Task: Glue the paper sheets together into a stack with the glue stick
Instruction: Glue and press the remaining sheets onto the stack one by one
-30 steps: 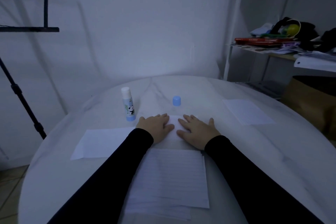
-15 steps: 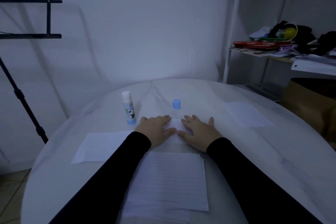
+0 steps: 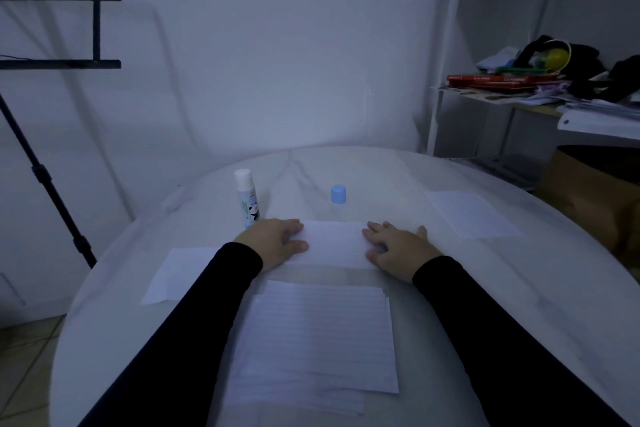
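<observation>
A small white paper sheet [image 3: 334, 243] lies flat on the round white table [image 3: 519, 288]. My left hand [image 3: 273, 241] presses on its left edge with flat fingers. On its right edge my right hand [image 3: 398, 248] does the same. Behind my left hand stands the uncapped glue stick [image 3: 246, 199], white with a panda print. Its blue cap [image 3: 338, 194] stands apart, farther back at the centre. A stack of lined sheets [image 3: 318, 340] lies near the front edge between my arms.
One loose sheet [image 3: 176, 274] lies at the left, partly under my left sleeve, and another sheet [image 3: 471, 213] lies at the right. A black tripod stand [image 3: 45, 180] stands left of the table. A cluttered shelf [image 3: 536, 87] is at the back right.
My two hands have slid apart from the middle of the small sheet to its left and right edges, uncovering its centre. The camera has tilted slightly.
</observation>
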`<action>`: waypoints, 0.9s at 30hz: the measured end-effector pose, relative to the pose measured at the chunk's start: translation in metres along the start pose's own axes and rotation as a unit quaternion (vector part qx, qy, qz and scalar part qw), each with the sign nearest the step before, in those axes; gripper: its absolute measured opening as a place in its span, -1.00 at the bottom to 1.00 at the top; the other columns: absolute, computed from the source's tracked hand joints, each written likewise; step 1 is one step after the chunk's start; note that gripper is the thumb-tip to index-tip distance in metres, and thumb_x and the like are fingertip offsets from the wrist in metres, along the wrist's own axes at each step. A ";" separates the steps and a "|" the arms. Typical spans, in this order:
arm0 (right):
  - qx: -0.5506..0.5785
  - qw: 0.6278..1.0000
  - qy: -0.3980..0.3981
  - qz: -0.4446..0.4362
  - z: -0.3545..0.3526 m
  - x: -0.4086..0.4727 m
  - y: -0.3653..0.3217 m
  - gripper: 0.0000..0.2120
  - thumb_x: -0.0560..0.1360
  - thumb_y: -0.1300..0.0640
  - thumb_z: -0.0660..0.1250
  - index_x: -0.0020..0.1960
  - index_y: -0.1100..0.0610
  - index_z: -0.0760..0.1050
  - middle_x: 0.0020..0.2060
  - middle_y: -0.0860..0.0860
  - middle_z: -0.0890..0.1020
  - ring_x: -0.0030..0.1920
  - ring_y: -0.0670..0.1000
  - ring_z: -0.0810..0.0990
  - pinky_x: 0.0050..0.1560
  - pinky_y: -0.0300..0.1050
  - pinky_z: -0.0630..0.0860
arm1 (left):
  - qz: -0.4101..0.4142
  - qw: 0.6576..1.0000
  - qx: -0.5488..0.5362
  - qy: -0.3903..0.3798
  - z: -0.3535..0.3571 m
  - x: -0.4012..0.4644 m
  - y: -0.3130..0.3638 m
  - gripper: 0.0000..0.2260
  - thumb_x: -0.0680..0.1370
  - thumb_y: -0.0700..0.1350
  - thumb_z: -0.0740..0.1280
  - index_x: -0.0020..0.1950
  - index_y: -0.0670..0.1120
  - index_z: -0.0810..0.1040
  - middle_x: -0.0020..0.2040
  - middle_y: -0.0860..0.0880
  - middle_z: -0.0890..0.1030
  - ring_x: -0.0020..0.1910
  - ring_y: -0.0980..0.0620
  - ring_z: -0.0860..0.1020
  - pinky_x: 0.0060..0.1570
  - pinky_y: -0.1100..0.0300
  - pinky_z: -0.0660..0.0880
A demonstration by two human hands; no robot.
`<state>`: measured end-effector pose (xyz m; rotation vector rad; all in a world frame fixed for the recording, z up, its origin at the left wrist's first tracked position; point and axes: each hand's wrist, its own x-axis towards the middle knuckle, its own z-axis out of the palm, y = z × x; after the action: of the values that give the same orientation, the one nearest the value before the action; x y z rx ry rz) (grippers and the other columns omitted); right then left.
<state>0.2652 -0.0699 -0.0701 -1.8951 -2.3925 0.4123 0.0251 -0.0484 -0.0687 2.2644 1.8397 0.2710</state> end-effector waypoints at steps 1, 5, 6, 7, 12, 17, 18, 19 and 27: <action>-0.004 1.000 0.008 -0.005 0.000 -0.001 -0.002 -0.52 0.62 -0.02 0.07 0.52 -0.02 0.11 0.53 -0.15 0.05 0.53 -0.10 -0.03 0.45 0.29 -0.19 | 0.007 1.000 -0.015 0.012 0.001 -0.001 0.003 -0.50 0.55 0.15 0.28 0.46 0.04 0.35 0.48 0.16 0.30 0.44 0.08 0.31 0.40 0.22 0.19; 0.003 0.999 0.002 -0.039 -0.001 -0.001 -0.007 -0.54 0.63 0.09 0.04 0.52 0.00 0.12 0.53 -0.15 0.07 0.52 -0.12 0.00 0.46 0.24 -0.18 | 0.043 0.999 -0.009 -0.009 0.004 -0.004 0.020 -0.46 0.50 0.16 0.34 0.45 0.07 0.35 0.47 0.20 0.28 0.45 0.10 0.27 0.38 0.27 0.14; 0.005 0.999 -0.008 -0.041 0.000 -0.001 -0.007 -0.53 0.63 0.13 0.02 0.53 -0.01 0.10 0.53 -0.16 0.06 0.52 -0.12 0.00 0.46 0.24 -0.18 | 0.045 0.999 -0.002 -0.024 0.005 -0.004 0.020 -0.48 0.51 0.14 0.34 0.44 0.07 0.37 0.48 0.19 0.28 0.45 0.11 0.27 0.38 0.28 0.13; 0.008 0.999 -0.014 -0.040 0.000 -0.001 -0.005 -0.52 0.63 0.18 0.01 0.53 -0.03 0.09 0.53 -0.17 0.05 0.52 -0.13 0.00 0.46 0.24 -0.18 | 0.045 0.998 -0.003 -0.032 0.004 -0.003 0.018 -0.51 0.52 0.12 0.34 0.43 0.07 0.39 0.47 0.19 0.29 0.44 0.11 0.28 0.38 0.28 0.14; 0.029 0.999 -0.007 -0.042 0.005 -0.002 -0.001 -0.49 0.61 0.25 -0.01 0.51 -0.06 0.13 0.52 -0.19 0.06 0.52 -0.15 -0.02 0.44 0.26 -0.18 | 0.026 0.998 -0.051 -0.022 -0.001 -0.003 -0.004 -0.61 0.52 0.02 0.37 0.35 0.04 0.48 0.42 0.18 0.38 0.35 0.15 0.40 0.36 0.31 0.23; 0.012 0.999 0.021 -0.029 0.005 -0.005 0.003 -0.56 0.64 0.15 0.00 0.51 -0.04 0.17 0.52 -0.18 0.10 0.51 -0.14 0.03 0.45 0.24 -0.11 | 0.024 0.999 -0.045 -0.002 -0.002 -0.004 -0.007 -0.66 0.55 -0.06 0.34 0.33 0.02 0.51 0.40 0.15 0.42 0.36 0.13 0.40 0.32 0.36 0.20; 0.010 0.999 0.034 -0.027 0.005 -0.005 0.004 -0.57 0.64 0.11 0.02 0.50 -0.03 0.19 0.51 -0.16 0.12 0.51 -0.13 0.06 0.45 0.22 -0.08 | 0.022 0.999 -0.043 0.013 -0.002 -0.004 -0.007 -0.66 0.55 -0.04 0.34 0.32 0.03 0.51 0.39 0.13 0.44 0.35 0.12 0.41 0.31 0.35 0.22; 0.016 0.998 0.048 -0.026 0.005 -0.005 0.005 -0.58 0.63 0.08 0.04 0.48 -0.02 0.22 0.51 -0.15 0.15 0.50 -0.12 0.09 0.45 0.17 -0.05 | 0.018 0.998 -0.045 0.027 -0.002 -0.005 -0.005 -0.66 0.54 0.00 0.35 0.32 0.05 0.52 0.37 0.12 0.46 0.34 0.11 0.42 0.31 0.33 0.24; 0.046 0.998 0.034 -0.030 0.014 -0.002 0.004 -0.45 0.57 -0.20 0.10 0.50 -0.05 0.16 0.52 -0.15 0.09 0.52 -0.10 0.00 0.50 0.10 -0.09 | 0.016 0.998 -0.059 0.015 0.001 -0.007 -0.003 -0.64 0.44 0.14 0.43 0.22 0.10 0.58 0.37 0.18 0.45 0.34 0.15 0.41 0.37 0.24 0.24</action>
<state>0.2665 -0.0731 -0.0839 -1.7647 -2.3374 0.4381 0.0213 -0.0544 -0.0705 2.2219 1.7547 0.4105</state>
